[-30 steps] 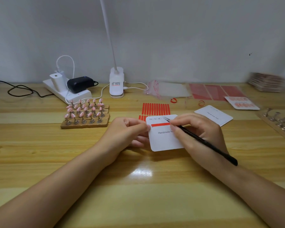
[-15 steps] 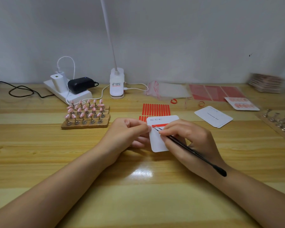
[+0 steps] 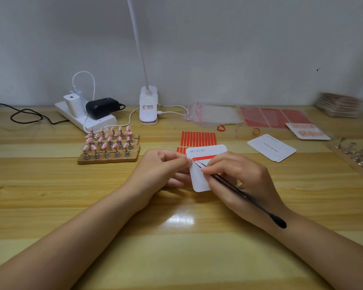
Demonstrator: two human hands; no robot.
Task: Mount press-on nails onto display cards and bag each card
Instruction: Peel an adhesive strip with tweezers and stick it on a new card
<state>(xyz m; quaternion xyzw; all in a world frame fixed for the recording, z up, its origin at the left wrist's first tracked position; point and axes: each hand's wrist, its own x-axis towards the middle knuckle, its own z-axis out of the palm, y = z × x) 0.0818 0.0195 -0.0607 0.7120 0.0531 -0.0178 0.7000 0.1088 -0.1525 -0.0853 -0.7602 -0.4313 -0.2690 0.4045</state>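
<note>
Display card: white rounded-corner paper card (image 3: 199, 178) at frame centre, just above the wooden table (image 3: 50, 185), a red adhesive strip (image 3: 204, 158) across its upper part.
Left hand: left hand (image 3: 161, 170) pinches the card's left edge between thumb and curled fingers.
Right hand: right hand (image 3: 243, 178) grips thin black tweezers (image 3: 239, 192), tips at the strip's left end.
Nails: pink press-on nails on metal stands (image 3: 108, 143) on a brown board, left of centre.
Strips: sheet of red strips (image 3: 198, 139) just behind the card.
Spare cards: white cards (image 3: 271, 147) at right.

Left hand (image 3: 164, 168) pinching, right hand (image 3: 241, 176) curled, gripping
</note>
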